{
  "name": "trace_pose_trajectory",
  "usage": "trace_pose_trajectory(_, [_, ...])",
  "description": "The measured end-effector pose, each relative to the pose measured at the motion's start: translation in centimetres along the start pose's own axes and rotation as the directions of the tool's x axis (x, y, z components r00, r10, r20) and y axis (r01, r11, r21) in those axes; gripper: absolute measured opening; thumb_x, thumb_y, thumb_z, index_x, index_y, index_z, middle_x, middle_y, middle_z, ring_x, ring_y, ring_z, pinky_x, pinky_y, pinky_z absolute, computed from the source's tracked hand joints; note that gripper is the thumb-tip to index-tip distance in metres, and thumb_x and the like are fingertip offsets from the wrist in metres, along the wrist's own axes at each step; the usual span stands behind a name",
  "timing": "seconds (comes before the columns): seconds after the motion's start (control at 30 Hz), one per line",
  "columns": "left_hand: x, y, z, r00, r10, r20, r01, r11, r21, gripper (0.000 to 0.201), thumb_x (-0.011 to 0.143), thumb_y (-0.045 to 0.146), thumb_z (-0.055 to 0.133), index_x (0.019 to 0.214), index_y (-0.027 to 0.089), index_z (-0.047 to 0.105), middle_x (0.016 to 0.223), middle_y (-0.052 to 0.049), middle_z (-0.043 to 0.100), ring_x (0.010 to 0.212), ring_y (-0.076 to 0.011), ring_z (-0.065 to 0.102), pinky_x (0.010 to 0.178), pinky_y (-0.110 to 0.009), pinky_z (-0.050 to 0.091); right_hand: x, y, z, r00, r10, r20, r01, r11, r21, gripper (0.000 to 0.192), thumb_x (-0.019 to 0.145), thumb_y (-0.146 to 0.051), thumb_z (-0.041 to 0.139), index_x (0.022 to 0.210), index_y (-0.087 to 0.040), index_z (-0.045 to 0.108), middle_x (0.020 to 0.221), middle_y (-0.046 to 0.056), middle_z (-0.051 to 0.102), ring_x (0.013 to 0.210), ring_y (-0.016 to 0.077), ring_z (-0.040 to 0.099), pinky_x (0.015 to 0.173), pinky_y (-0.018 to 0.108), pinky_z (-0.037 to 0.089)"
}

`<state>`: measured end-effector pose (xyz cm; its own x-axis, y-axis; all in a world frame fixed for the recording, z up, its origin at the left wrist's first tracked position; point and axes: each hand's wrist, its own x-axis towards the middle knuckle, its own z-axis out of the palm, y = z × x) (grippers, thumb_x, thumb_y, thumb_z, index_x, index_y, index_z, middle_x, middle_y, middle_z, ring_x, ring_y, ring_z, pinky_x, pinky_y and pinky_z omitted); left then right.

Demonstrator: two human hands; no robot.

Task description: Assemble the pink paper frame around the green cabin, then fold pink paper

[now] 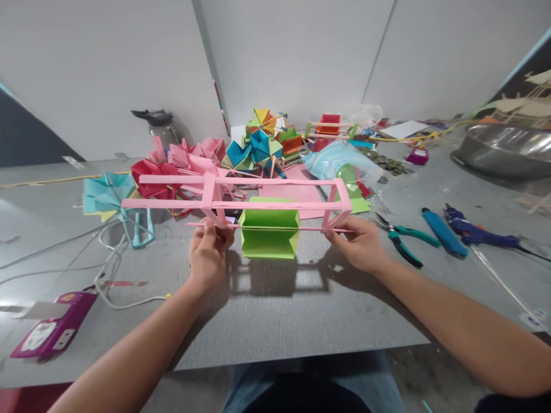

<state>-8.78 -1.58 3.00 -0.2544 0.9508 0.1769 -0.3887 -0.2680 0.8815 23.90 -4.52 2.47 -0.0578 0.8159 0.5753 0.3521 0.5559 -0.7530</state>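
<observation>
I hold a long pink paper frame (275, 203) level above the grey table (275, 321). A thin pink stick (310, 229) runs through its lower ends, and a folded green paper box (269, 233) hangs on that stick at the middle. My left hand (209, 252) pinches the stick and the frame's left upright. My right hand (360, 244) pinches the stick's right end at the frame's right upright. The frame casts a shadow on the table under it.
Folded paper pinwheels lie behind: teal (107, 195), red and pink (181, 163), multicoloured (262, 143). Teal-handled pliers (402, 238), a blue glue gun (473, 232) and a metal bowl (503, 149) are at the right. A purple box (54, 330) and white cables (112, 269) are at the left.
</observation>
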Motion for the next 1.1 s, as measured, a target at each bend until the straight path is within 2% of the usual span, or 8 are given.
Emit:
trace_pose_trajectory(0.23, [-1.0,0.1,0.8,0.991,0.061,0.119,-0.048,0.993,-0.108,0.039,0.081,0.062,0.088,0.093,0.027,0.077,0.1,-0.006,0.075,0.083,-0.0206,0.066,0.074,-0.034,0.06,0.1,0.3,0.1,0.989,0.145,0.02,-0.146,0.983,0.111,0.023,0.097,-0.046,0.08,0.087,-0.026,0.077,0.072,0.001,0.066,0.061,0.0161,0.057,0.056,0.033,0.049])
trace_pose_trajectory(0.33, [-2.2,-0.5,1.1,0.993,-0.069,0.099,0.07,0.998,-0.005,0.029,0.077,0.041,0.081,0.101,0.027,0.077,0.106,-0.006,0.077,0.088,-0.0211,0.069,0.074,-0.033,0.058,0.1,-0.1,0.3,0.99,0.14,-0.011,-0.136,0.977,0.167,0.026,0.097,-0.05,0.079,0.088,-0.026,0.077,0.07,0.0,0.062,0.06,0.0151,0.053,0.056,0.033,0.047])
trace_pose_trajectory(0.43, [-3.9,-1.1,1.7,0.974,-0.194,0.12,0.176,0.974,0.144,0.014,0.068,0.023,0.08,0.08,0.022,0.073,0.079,-0.003,0.072,0.074,-0.0188,0.065,0.069,-0.031,0.053,-0.1,-1.0,1.0,0.988,0.14,-0.064,-0.122,0.967,0.223,0.034,0.095,-0.057,0.08,0.085,-0.025,0.076,0.071,0.0,0.062,0.061,0.0146,0.052,0.057,0.032,0.046])
trace_pose_trajectory(0.53, [-6.2,-1.1,3.1,0.884,-0.35,0.309,0.254,0.916,0.31,0.015,0.073,0.026,0.086,0.08,0.017,0.076,0.076,-0.004,0.073,0.071,-0.0176,0.066,0.072,-0.032,0.053,-0.8,-2.4,2.5,0.981,0.166,-0.104,-0.133,0.954,0.269,0.041,0.094,-0.064,0.079,0.084,-0.024,0.075,0.071,-0.001,0.063,0.06,0.0143,0.053,0.057,0.031,0.046])
trace_pose_trajectory(0.67, [-8.8,-1.4,5.7,0.784,-0.405,0.471,0.349,0.914,0.205,0.04,0.082,0.045,0.094,0.106,0.019,0.076,0.088,-0.004,0.075,0.07,-0.0157,0.067,0.073,-0.033,0.055,-2.0,-3.8,5.1,0.969,0.22,-0.115,-0.174,0.932,0.317,0.048,0.093,-0.07,0.077,0.086,-0.023,0.073,0.074,0.001,0.069,0.063,0.0154,0.059,0.061,0.031,0.052])
trace_pose_trajectory(0.8, [-9.1,-3.4,7.8,0.811,-0.344,0.474,0.351,0.933,0.078,0.055,0.079,0.066,0.094,0.101,0.02,0.071,0.082,0.0,0.07,0.064,-0.0123,0.061,0.069,-0.029,0.052,-2.9,-3.8,6.8,0.965,0.244,-0.098,-0.201,0.924,0.324,0.048,0.094,-0.07,0.077,0.085,-0.023,0.07,0.074,0.001,0.07,0.065,0.0169,0.064,0.065,0.032,0.056])
trace_pose_trajectory(0.93, [-8.0,-4.9,8.4,0.909,-0.221,0.354,0.176,0.972,0.154,0.051,0.085,0.068,0.087,0.089,0.02,0.069,0.069,0.002,0.064,0.064,-0.0137,0.058,0.067,-0.028,0.05,-3.4,-3.3,7.4,0.963,0.254,-0.088,-0.213,0.921,0.326,0.044,0.099,-0.065,0.073,0.086,-0.023,0.067,0.067,-0.001,0.066,0.059,0.016,0.061,0.062,0.031,0.053])
trace_pose_trajectory(1.1, [-7.4,-4.7,7.8,0.916,-0.242,0.32,0.164,0.954,0.251,0.04,0.087,0.058,0.088,0.098,0.021,0.073,0.092,-0.005,0.077,0.082,-0.0206,0.071,0.083,-0.036,0.059,-4.0,-3.1,7.5,0.976,0.195,-0.1,-0.169,0.961,0.219,0.037,0.106,-0.056,0.067,0.09,-0.022,0.068,0.08,0.003,0.071,0.072,0.0181,0.065,0.071,0.033,0.054])
